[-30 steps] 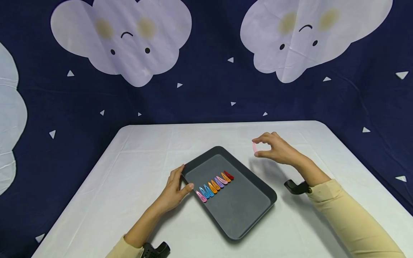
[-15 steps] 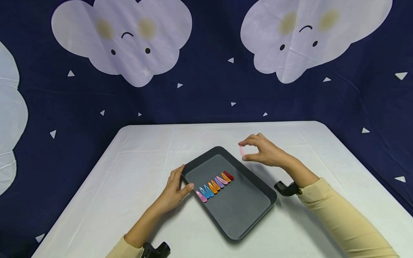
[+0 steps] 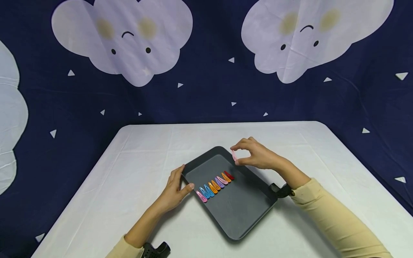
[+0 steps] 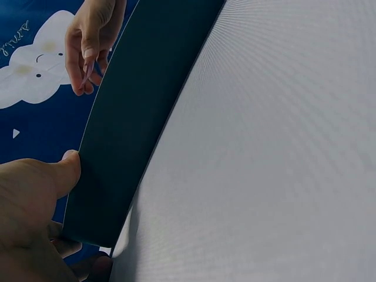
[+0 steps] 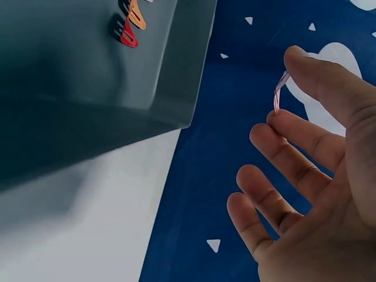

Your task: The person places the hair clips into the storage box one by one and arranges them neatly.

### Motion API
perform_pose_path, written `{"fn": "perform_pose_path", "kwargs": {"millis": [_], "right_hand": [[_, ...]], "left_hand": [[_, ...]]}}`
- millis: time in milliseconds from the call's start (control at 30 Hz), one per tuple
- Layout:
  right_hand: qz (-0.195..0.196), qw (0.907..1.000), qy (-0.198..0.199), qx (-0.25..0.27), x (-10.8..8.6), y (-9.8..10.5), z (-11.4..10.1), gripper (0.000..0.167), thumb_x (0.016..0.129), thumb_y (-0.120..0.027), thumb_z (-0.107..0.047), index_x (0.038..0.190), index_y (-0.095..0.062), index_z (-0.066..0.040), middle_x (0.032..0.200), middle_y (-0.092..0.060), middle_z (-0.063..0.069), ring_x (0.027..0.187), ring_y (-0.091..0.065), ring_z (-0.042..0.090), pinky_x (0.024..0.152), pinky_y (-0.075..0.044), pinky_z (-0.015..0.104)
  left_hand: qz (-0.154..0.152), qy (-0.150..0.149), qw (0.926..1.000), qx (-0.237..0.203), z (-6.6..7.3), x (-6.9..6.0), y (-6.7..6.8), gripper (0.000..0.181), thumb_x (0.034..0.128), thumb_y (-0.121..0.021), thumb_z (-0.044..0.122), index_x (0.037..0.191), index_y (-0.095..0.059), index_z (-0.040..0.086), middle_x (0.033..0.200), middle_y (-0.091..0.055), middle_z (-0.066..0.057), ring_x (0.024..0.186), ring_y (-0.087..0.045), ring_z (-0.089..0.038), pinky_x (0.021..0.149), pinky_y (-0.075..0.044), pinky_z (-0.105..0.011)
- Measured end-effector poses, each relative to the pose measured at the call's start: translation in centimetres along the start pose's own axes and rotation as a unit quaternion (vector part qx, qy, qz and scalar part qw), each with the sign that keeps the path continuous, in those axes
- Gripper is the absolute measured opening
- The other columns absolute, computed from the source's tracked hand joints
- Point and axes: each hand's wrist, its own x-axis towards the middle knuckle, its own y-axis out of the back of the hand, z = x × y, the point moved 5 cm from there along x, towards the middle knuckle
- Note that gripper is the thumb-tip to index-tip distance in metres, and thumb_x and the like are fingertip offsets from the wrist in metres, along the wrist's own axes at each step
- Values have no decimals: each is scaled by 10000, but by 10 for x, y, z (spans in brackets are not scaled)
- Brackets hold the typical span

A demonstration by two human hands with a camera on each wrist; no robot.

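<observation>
Between its thumb and index fingertip, my right hand (image 3: 258,155) pinches a pink snap hair clip (image 5: 279,94), held above the far right side of a dark grey tray (image 3: 238,218). A slanting row of snap hair clips (image 3: 214,186) lies inside the tray: pink, blue, orange, purple and red ones, with the red clip (image 3: 229,175) at the far end. My left hand (image 3: 172,190) holds the tray's left corner, thumb on one side and fingers along the other. In the left wrist view the thumb (image 4: 69,170) touches the tray's edge.
The tray stands at an angle on a white-covered table (image 3: 145,150). Behind it hangs a dark blue cloth (image 3: 206,96) printed with clouds and small white triangles. A black camera mount (image 3: 282,191) on the right wrist overlaps the tray's right corner in the head view.
My right hand has moved left and slightly nearer with the pink hair clip, from beside the tray to over its far right edge. The left hand, tray and row of clips stay put.
</observation>
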Motion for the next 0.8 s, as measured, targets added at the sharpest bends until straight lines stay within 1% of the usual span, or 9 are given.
{"fn": "perform_pose_path", "kwargs": {"millis": [100, 300, 533, 800], "right_hand": [[-115, 9999, -4, 8, 1, -5, 1, 480, 794, -752, -260, 1234, -624, -120, 1204, -605, 6, 1043, -442, 178, 896, -417, 400], [-399, 9992, -31, 16, 1, -14, 4, 460, 813, -730, -275, 1239, -621, -143, 1219, -602, -5, 1063, -446, 193, 919, -421, 427], [-593, 9982, -45, -56, 1, -22, 7, 464, 810, -725, -246, 1235, -623, -90, 1233, -604, 11, 1071, -459, 235, 925, -413, 410], [-804, 9964, -51, -249, 1, -30, 12, 478, 798, -727, -233, 1243, -619, -95, 1230, -605, 14, 1070, -464, 232, 930, -417, 417]], "left_hand": [[11, 0, 10000, 14, 0, 0, 0, 792, 917, -598, 329, 1497, -157, 17, 1510, -211, -204, 1407, -183, -396, 1110, -195, -627], [46, -1, 10000, 51, 0, 1, -1, 788, 914, -603, 320, 1494, -166, 14, 1504, -223, -205, 1400, -194, -393, 1109, -200, -623], [58, -25, 10000, 64, 0, 1, -1, 790, 914, -604, 319, 1494, -165, 10, 1502, -225, -209, 1397, -200, -396, 1108, -203, -624], [75, -1, 9999, 69, -2, 2, -2, 791, 913, -607, 310, 1495, -162, 10, 1500, -227, -210, 1399, -195, -397, 1112, -200, -621]]}}
